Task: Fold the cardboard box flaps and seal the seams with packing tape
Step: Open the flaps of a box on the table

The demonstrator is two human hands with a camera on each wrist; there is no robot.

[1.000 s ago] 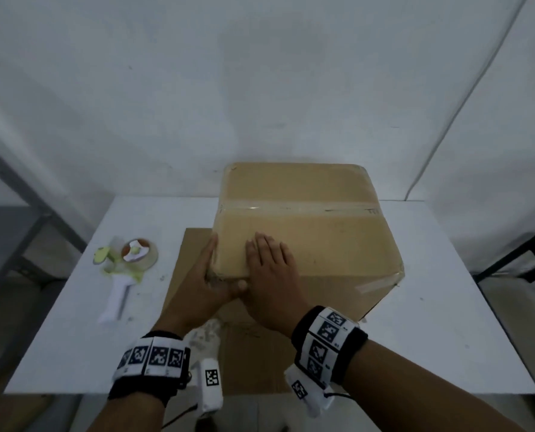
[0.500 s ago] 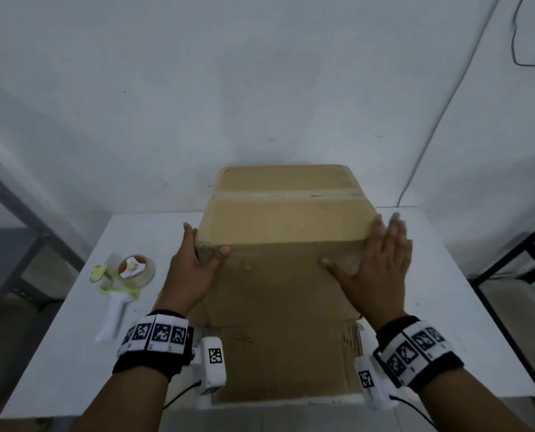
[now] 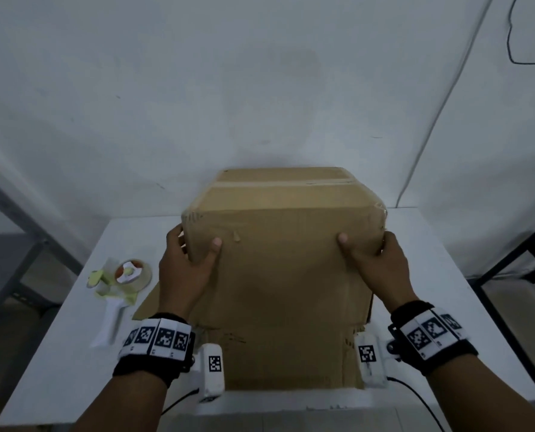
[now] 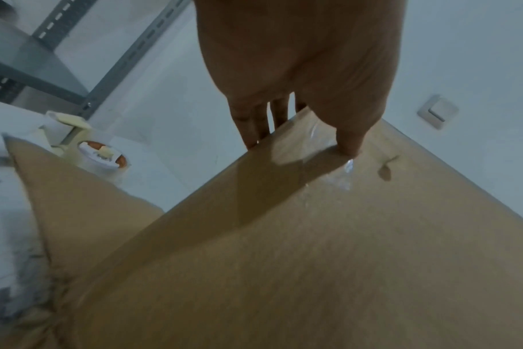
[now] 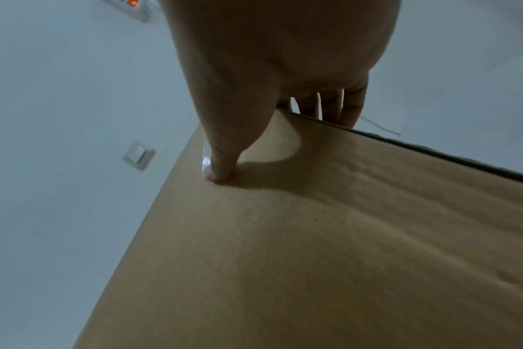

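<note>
A brown cardboard box (image 3: 285,275) stands tipped on the white table (image 3: 73,353), its taped face (image 3: 278,194) turned up and away from me. Clear tape (image 3: 278,183) runs along that face's seam. My left hand (image 3: 185,266) grips the box's left edge, thumb on the near face and fingers round the side. My right hand (image 3: 375,263) grips the right edge the same way. In the left wrist view the left hand (image 4: 299,132) clamps the box (image 4: 314,259) corner. In the right wrist view the right hand (image 5: 284,139) pinches the box (image 5: 314,259) edge. A tape dispenser (image 3: 119,288) lies left of the box.
A loose box flap (image 3: 147,304) lies flat on the table beside my left wrist. Metal shelving (image 3: 16,232) stands at the left, a dark frame (image 3: 515,254) at the right. A white wall is close behind the box. A wall switch (image 4: 438,114) shows in the wrist views.
Both hands slid from the top corner to the box's left and right edges and took hold. The box tipped, its taped face swinging up and away while the side face came toward me.
</note>
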